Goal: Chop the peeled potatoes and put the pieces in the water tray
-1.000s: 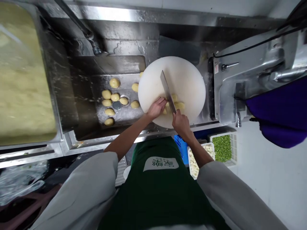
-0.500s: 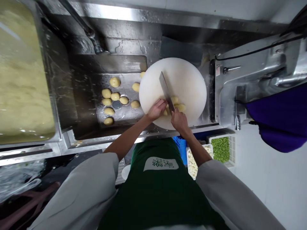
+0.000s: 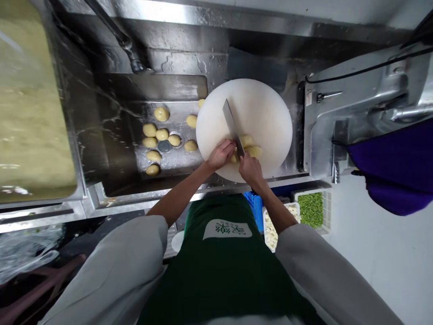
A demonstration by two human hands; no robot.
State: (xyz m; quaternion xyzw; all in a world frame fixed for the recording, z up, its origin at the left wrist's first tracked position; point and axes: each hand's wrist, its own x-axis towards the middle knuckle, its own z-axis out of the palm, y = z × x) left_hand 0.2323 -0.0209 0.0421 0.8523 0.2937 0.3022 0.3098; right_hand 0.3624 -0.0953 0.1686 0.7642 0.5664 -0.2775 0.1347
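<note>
A round white cutting board (image 3: 267, 110) lies across the right part of the sink. In my right hand (image 3: 251, 169) is the handle of a cleaver (image 3: 232, 123), its broad blade pointing away from me. My left hand (image 3: 221, 155) presses with bent fingers on a peeled potato (image 3: 234, 158), close along the blade's left side; most of that potato is hidden by the fingers and blade. Cut potato pieces (image 3: 253, 151) lie just right of the blade, partly behind my right hand.
Several peeled potatoes (image 3: 161, 113) rest in the metal sink (image 3: 118, 178) by the drain. A big tub of yellowish liquid (image 3: 37, 135) stands left. A faucet (image 3: 137, 63) reaches over the sink. Below right are baskets of chopped greens (image 3: 311, 210) and pale pieces (image 3: 271, 232).
The cleaver and my right hand have shifted very slightly to the left, toward my left hand. My left hand stays in place on the potato.
</note>
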